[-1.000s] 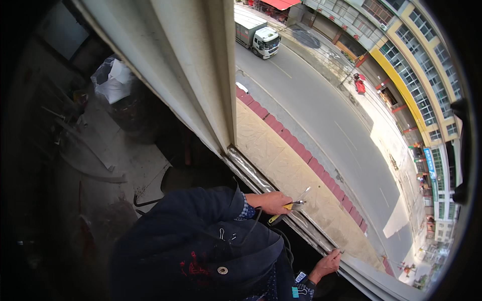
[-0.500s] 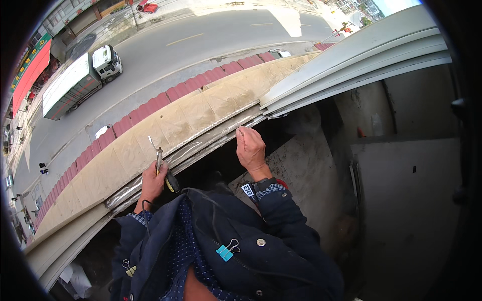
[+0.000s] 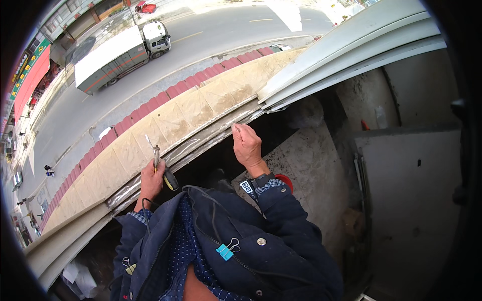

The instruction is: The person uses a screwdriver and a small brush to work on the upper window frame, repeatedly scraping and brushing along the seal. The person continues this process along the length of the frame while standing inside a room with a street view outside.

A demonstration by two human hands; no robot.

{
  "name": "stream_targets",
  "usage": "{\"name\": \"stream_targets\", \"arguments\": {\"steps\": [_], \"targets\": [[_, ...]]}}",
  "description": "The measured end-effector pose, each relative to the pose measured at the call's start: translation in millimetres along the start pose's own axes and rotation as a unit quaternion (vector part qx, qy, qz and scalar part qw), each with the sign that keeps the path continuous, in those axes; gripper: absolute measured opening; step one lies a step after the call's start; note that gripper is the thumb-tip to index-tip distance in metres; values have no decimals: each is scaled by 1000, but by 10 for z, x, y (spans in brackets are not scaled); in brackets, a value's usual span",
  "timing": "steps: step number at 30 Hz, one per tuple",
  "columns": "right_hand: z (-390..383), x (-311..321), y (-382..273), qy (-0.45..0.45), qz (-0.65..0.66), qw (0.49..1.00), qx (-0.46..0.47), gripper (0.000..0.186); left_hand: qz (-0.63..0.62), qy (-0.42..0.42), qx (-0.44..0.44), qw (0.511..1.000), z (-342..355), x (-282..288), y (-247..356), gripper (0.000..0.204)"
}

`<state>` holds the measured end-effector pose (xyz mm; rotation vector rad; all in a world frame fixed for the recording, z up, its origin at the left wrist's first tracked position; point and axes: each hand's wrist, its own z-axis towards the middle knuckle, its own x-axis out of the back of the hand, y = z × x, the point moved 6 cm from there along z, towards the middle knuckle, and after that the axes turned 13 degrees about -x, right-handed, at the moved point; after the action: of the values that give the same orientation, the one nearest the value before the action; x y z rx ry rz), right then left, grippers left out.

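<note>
My left hand [image 3: 150,180] is closed around a screwdriver-like tool [image 3: 171,180] with a black-and-yellow handle. Its slim metal shaft points up and away over the window frame, and a metal piece shows just above my fingers. My right hand [image 3: 247,145] is pinched, thumb against fingertips, close to the inner edge of the window track [image 3: 196,146]. What the pinch holds, if anything, is too small to make out. White streaks and dirt mark the metal track, which runs diagonally between my hands.
A tan outer ledge [image 3: 165,129] lies beyond the track, then a red corrugated roof edge [image 3: 150,107] and a street far below with a truck [image 3: 118,57]. White window frames [image 3: 346,55] stack at right. Inside are a dusty board [image 3: 301,165] and a red round item [image 3: 284,181].
My right hand has shifted slightly left and stays pinched. The left hand keeps its grip on the tool, barely moved. Down on the street the truck has driven forward to the right.
</note>
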<state>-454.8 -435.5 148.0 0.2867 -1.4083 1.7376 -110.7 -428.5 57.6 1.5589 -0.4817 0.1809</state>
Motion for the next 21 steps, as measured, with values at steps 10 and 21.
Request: {"name": "stream_targets", "arguments": {"steps": [10, 21], "targets": [[165, 36, 177, 1, -11, 999, -44, 16, -4, 6, -16, 1000, -4, 14, 74, 33], [328, 145, 181, 25, -58, 997, -52, 17, 6, -1, -20, 1000, -10, 17, 30, 33]]}}
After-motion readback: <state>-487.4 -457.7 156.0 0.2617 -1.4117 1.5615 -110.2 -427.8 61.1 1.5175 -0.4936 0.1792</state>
